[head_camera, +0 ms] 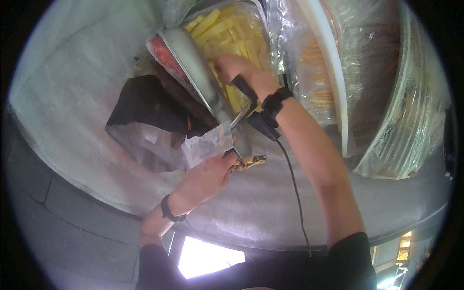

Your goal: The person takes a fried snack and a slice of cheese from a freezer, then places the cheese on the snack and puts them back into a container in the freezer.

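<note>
My left hand (203, 179) is curled at the near corner of a tilted metal tray (203, 72), beside a piece of clear plastic (208, 146). A brown, wrinkled food piece (252, 162) pokes out past its fingers; whether they also pinch it is unclear. The tray leans on its side with frosty red food (169, 59) inside. My right hand (235, 69) reaches into a second metal pan (266, 21) lined with plastic and filled with yellow strips (221, 30). Its fingertips are hidden among the strips, so their grip cannot be seen.
A dark sheet (148, 105) and clear wrapping lie left of the tray, on a pale frosted surface (83, 83). To the right are bagged wooden sticks (317, 76), a white curved edge (335, 69) and crinkled plastic bags (402, 119). A black cable (295, 181) hangs from my right wrist device.
</note>
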Action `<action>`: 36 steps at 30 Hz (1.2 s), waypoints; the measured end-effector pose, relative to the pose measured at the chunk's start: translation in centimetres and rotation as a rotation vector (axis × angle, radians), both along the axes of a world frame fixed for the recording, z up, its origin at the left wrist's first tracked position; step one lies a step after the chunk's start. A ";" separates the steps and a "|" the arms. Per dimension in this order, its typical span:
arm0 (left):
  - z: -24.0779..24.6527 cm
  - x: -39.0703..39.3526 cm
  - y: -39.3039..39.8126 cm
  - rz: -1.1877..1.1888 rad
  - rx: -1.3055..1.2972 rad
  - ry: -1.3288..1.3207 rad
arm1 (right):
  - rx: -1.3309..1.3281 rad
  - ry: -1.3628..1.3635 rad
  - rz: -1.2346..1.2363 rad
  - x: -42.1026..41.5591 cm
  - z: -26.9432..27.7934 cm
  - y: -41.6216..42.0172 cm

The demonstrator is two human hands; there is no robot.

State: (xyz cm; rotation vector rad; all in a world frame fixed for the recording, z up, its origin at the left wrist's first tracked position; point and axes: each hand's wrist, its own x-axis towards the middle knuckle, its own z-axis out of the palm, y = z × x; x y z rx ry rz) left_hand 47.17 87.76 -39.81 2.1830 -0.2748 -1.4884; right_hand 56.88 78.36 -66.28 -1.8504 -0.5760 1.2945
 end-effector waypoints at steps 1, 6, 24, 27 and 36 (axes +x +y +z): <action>0.2 0.1 -0.1 -0.007 0.035 0.055 | 0.034 0.096 0.181 -0.3 -0.3 0.6; 0.5 -0.3 0.0 0.058 0.086 0.149 | -0.092 -0.039 -0.314 0.2 3.5 -1.8; 0.1 0.4 -0.3 0.025 -0.002 0.023 | -0.014 -0.524 -0.366 4.0 1.5 -0.9; 0.3 0.7 -0.6 0.013 0.039 0.081 | -0.049 -0.453 -0.222 5.2 0.8 -0.3; 0.5 1.0 -0.7 0.015 0.035 0.072 | -0.212 -0.408 -0.199 4.7 -1.7 1.9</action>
